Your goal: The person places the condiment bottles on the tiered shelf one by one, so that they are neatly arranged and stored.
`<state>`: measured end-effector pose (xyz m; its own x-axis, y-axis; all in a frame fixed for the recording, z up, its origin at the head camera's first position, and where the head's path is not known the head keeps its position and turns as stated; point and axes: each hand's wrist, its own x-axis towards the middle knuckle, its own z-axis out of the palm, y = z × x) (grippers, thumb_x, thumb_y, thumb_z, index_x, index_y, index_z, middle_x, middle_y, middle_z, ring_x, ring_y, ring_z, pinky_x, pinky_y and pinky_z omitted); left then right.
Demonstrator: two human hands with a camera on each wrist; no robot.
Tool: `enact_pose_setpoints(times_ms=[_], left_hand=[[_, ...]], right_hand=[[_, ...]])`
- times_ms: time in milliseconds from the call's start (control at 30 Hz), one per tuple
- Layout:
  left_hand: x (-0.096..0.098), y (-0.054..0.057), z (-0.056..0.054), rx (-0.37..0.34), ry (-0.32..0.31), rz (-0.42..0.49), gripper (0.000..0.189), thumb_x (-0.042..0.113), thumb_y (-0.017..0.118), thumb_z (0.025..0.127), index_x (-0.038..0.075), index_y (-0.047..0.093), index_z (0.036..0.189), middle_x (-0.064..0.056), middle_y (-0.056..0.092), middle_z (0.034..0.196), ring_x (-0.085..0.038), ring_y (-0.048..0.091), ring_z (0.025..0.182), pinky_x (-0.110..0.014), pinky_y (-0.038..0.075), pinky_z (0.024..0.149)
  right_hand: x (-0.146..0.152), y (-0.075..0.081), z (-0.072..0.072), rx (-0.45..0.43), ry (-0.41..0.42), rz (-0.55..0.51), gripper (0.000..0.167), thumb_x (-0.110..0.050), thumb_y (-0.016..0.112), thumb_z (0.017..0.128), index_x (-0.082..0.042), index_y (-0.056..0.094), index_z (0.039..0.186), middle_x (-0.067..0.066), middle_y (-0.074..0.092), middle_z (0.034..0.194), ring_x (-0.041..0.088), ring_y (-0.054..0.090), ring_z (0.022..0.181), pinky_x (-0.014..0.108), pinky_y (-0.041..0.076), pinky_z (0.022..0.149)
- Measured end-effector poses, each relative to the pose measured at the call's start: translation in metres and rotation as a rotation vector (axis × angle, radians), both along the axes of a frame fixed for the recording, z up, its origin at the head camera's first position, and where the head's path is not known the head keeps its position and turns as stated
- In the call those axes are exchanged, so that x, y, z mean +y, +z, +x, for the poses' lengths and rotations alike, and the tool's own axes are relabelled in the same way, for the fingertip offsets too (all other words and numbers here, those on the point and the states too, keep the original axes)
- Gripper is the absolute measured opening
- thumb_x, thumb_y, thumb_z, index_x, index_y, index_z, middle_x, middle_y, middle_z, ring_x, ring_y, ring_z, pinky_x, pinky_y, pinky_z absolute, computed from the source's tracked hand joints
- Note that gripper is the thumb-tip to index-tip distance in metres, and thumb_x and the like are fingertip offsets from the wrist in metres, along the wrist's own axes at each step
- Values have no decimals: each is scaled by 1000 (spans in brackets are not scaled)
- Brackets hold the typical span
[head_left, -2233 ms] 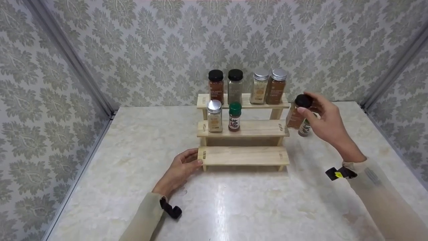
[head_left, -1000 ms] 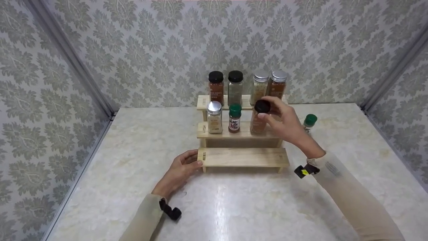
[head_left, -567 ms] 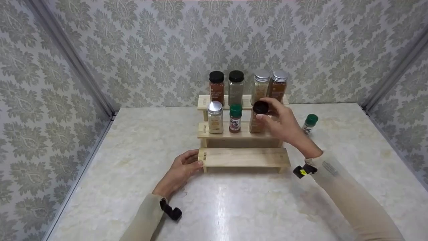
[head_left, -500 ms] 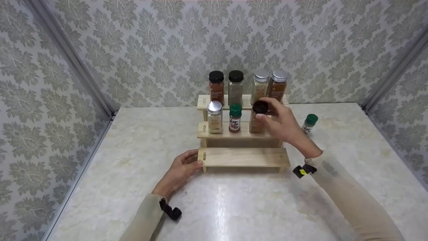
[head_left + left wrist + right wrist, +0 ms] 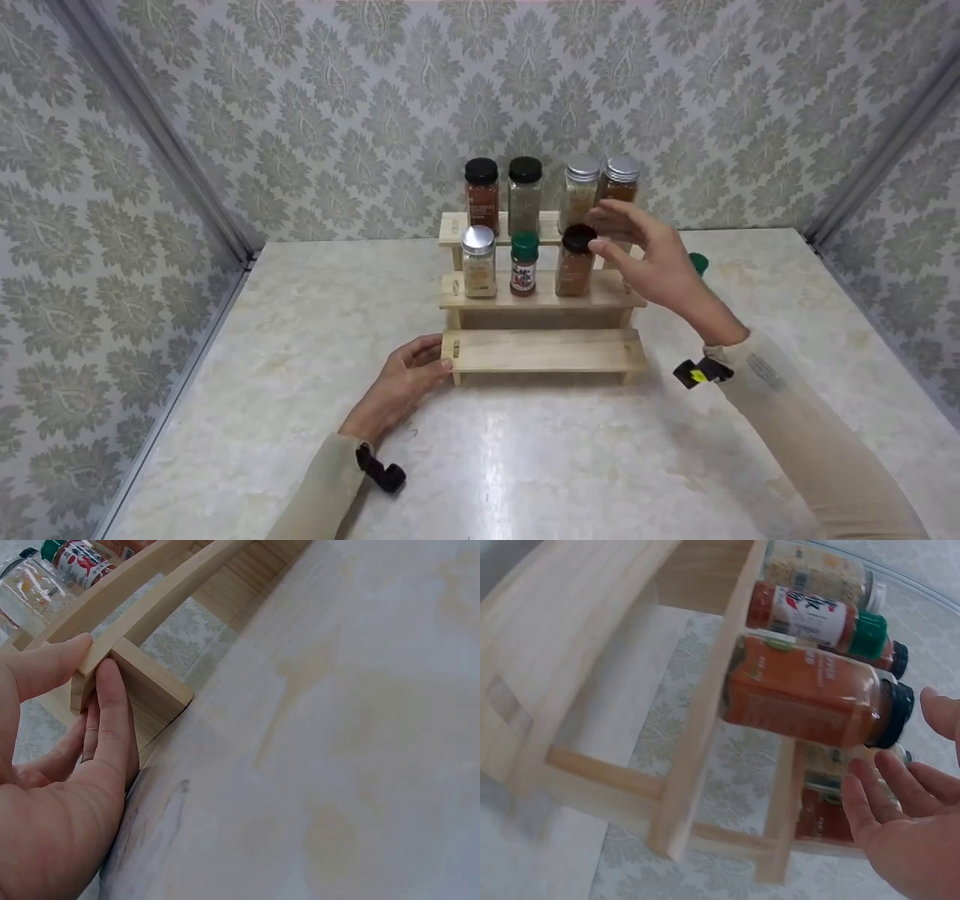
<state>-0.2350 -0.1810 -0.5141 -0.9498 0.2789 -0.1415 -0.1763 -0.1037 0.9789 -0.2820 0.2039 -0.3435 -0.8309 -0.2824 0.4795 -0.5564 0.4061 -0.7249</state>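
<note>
A black-capped spice jar (image 5: 574, 264) with reddish-brown contents stands upright on the middle tier of a three-tier wooden rack (image 5: 544, 351). My right hand (image 5: 660, 262) is just right of its cap, thumb and fingers spread; in the right wrist view a gap shows between the fingers and the black cap (image 5: 895, 714). My left hand (image 5: 401, 382) pinches the left end of the lowest tier, thumb on top and fingers beneath, as the left wrist view shows. Sharing the middle tier are a silver-capped jar (image 5: 478, 264) and a small green-capped bottle (image 5: 523, 266).
On the top tier stand two black-capped jars, one red (image 5: 481, 199) and one greyish (image 5: 524, 199), and two silver-capped jars (image 5: 579, 196). Behind my right forearm, another green cap (image 5: 698, 263) peeks out, its bottle mostly hidden. Patterned walls enclose the marbled table (image 5: 315, 315).
My right hand carried the black-capped jar left from beside the rack onto the middle tier, then let go and drew back slightly right. My left hand stayed on the lowest tier.
</note>
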Motion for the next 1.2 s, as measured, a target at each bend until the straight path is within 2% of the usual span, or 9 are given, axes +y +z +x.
enact_pose_setpoints(times_ms=[167, 300, 433, 567, 867, 1000, 1200], left_hand=[[-3, 0, -1, 12, 4, -17, 64, 8, 72, 101, -1, 43, 158, -25, 51, 156, -26, 59, 134, -34, 56, 104], [-4, 0, 0, 17, 4, -29, 64, 9, 71, 102, -1, 42, 159, -25, 50, 156, -27, 59, 133, -33, 56, 104], [-4, -1, 0, 21, 3, -45, 63, 10, 71, 103, 0, 44, 158, -24, 51, 155, -26, 61, 131, -32, 57, 102], [-3, -1, -1, 19, 3, -39, 62, 9, 71, 103, 0, 44, 158, -24, 51, 155, -24, 62, 129, -32, 56, 102], [-2, -1, 0, 8, 6, -24, 63, 10, 72, 102, 0, 45, 157, -24, 51, 157, -26, 61, 132, -33, 56, 103], [-1, -1, 0, 2, 11, -18, 64, 10, 74, 101, 0, 45, 157, -25, 51, 156, -28, 60, 133, -33, 57, 103], [0, 0, 0, -6, 14, -16, 64, 9, 74, 100, 0, 46, 156, -24, 52, 155, -27, 61, 132, -33, 57, 102]], right_hand=[[12, 12, -1, 21, -21, -31, 51, -13, 71, 105, -2, 56, 152, 15, 66, 145, 27, 62, 135, 33, 51, 111], [22, 16, -3, 51, -71, -28, 48, -14, 71, 105, -4, 59, 150, 13, 68, 144, 27, 64, 133, 22, 51, 107], [35, 16, -8, 68, -123, -23, 47, -13, 71, 104, -4, 60, 149, 13, 68, 143, 28, 64, 131, 29, 52, 109], [50, 12, -13, 44, -174, 0, 48, -15, 71, 105, -7, 59, 151, 13, 67, 145, 29, 63, 132, 38, 51, 112], [86, -11, -31, -50, -275, 57, 54, -30, 71, 106, -9, 56, 154, 17, 63, 148, 33, 60, 135, 46, 48, 115], [104, -27, -36, -96, -316, 80, 58, -34, 71, 105, -8, 55, 154, 17, 60, 151, 35, 58, 137, 51, 46, 117], [129, -54, -43, -141, -334, 140, 63, -34, 71, 105, -1, 51, 156, 25, 56, 153, 44, 54, 139, 57, 45, 117]])
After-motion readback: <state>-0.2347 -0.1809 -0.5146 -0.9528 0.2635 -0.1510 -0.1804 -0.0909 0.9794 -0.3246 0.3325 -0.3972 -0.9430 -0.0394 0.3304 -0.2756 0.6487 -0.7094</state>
